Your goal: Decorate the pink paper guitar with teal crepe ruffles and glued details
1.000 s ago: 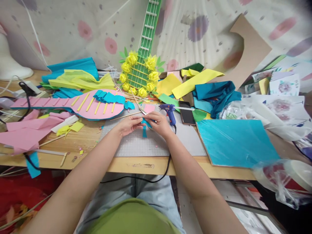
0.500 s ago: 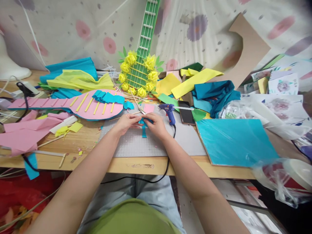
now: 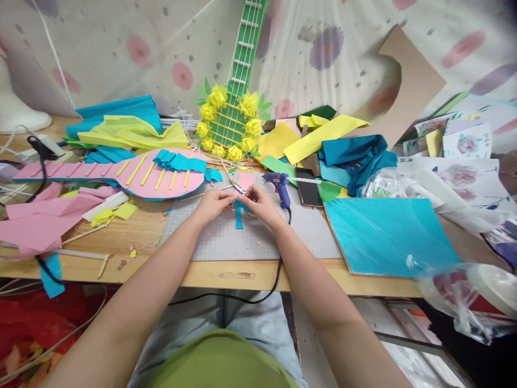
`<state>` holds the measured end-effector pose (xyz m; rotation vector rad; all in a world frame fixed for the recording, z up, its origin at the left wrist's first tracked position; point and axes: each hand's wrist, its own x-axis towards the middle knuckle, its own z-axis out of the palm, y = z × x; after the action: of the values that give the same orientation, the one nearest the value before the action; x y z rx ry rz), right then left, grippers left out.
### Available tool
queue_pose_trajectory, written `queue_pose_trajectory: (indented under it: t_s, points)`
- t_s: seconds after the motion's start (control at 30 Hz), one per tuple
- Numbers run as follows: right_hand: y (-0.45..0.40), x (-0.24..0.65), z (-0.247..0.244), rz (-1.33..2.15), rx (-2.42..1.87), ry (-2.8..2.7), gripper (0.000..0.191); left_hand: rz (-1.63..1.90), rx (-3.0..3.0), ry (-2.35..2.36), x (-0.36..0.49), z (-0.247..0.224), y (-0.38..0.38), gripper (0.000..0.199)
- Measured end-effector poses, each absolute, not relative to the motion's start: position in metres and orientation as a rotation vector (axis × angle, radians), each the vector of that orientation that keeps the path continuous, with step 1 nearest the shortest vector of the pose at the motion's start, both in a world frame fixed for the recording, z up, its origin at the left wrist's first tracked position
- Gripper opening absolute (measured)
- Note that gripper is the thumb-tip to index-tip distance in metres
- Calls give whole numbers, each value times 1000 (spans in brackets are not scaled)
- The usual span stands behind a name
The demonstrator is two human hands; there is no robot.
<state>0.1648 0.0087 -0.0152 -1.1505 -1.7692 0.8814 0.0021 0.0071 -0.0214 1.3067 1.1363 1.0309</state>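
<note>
Above the grey cutting mat (image 3: pixel 218 245), my left hand (image 3: pixel 214 206) and my right hand (image 3: pixel 260 205) meet, fingertips pinched on a small piece of blue crepe paper (image 3: pixel 241 205). Most of that piece is hidden by the fingers. A blue paper strip (image 3: pixel 239 220) shows just below them. Scissors (image 3: pixel 237 186) lie right behind the fingertips, near a pink paper scrap (image 3: pixel 247 179). To the right of my right hand rests a blue glue gun (image 3: pixel 281 188) with a white glue stick in its back.
A pink lute-shaped craft (image 3: pixel 149 175) lies at left. Behind stands a green craft instrument (image 3: pixel 238 91) with yellow paper flowers. A phone (image 3: pixel 309 188), a blue board (image 3: pixel 391 234) and crumpled dark blue paper (image 3: pixel 359 156) are at right. The glue gun's black cord (image 3: pixel 278 275) hangs over the table edge.
My right hand's fingers have shifted slightly, and more of the scissors shows behind them. Both hands stay together at the blue paper.
</note>
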Motion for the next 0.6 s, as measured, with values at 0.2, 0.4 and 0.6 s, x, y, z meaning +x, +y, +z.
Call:
queue_pose_trajectory:
  t_s: [0.2, 0.4, 0.6]
  points:
    - [13, 173, -13, 919, -1098, -1750, 18, 1016, 1315, 1161, 1, -23, 9, 32]
    - [18, 189, -12, 935, -1084, -1674, 17, 1150, 1394, 1248, -5, -29, 16, 29]
    - [14, 180, -14, 906, -1008, -1824, 18, 1100, 1446, 1219, -4, -30, 15, 29]
